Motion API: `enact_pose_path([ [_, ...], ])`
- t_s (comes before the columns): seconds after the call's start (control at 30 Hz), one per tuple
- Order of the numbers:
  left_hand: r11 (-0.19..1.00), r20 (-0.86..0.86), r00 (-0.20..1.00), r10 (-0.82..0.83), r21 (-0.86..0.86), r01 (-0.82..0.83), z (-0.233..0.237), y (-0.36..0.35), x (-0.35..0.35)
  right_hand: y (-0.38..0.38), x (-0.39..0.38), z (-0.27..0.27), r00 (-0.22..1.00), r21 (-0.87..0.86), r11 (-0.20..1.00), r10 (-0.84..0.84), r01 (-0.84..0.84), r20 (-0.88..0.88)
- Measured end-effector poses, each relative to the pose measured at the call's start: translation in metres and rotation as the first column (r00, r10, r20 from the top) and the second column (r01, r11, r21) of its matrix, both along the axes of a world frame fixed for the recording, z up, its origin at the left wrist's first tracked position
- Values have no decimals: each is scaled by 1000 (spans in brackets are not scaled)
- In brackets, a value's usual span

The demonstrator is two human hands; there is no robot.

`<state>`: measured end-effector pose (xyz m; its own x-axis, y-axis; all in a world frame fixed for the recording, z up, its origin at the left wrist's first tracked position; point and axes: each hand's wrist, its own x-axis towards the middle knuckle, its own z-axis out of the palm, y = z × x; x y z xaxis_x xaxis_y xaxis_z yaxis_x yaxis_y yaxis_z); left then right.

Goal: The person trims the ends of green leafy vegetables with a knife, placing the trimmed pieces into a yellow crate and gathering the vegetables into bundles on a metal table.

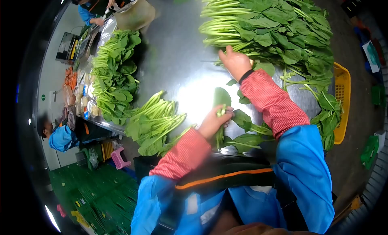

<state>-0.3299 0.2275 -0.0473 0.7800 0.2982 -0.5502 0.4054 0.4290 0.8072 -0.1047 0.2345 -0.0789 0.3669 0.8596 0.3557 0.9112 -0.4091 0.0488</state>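
Observation:
My left hand (215, 121) is closed around a few stalks of leafy greens (222, 110), their cut ends showing at the fingers. A broad leaf rises just beyond that hand. My right hand (237, 64) is at the near edge of a large pile of leafy greens (266, 26), thumb and a finger spread apart; its other fingers are partly hidden. Some stalks lie under or beside that hand. Loose leaves (244, 142) rest on the metal table (169, 57) close to my body. To the left lies a smaller bunch of greens (155, 123).
A long row of greens (115, 77) lines the table's left side. A yellow basket (342, 101) stands off the right edge. Two other people work at the far left, one beside a blue sleeve (64, 138). A pink stool (119, 158) stands on the floor.

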Motion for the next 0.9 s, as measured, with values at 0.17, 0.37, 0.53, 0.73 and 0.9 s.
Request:
enact_pose_path([
  [0.17, 974, -21, 977, 210, -83, -211, 2, 12, -22, -2, -11, 8, 990, -28, 996, 92, -89, 111],
  [0.37, 919, 150, 912, 383, 39, -392, 21, 35, -24, -41, -77, 91, 912, 393, 906, 285, -155, -296],
  [0.53, 890, 338, 898, 282, 259, -376, 71, 35, -7, -80, -73, 122, 509, 541, 831, 411, 131, -756],
  [0.73, 787, 284, 959, -21, 596, -159, 83, 16, 35, -125, -63, 111, 11, 360, 905, 367, 229, -930],
  [0.9, 729, 212, 956, -203, 684, 3, 67, 8, 49, -154, -55, 93, 53, 359, 902, 357, 241, -933],
])
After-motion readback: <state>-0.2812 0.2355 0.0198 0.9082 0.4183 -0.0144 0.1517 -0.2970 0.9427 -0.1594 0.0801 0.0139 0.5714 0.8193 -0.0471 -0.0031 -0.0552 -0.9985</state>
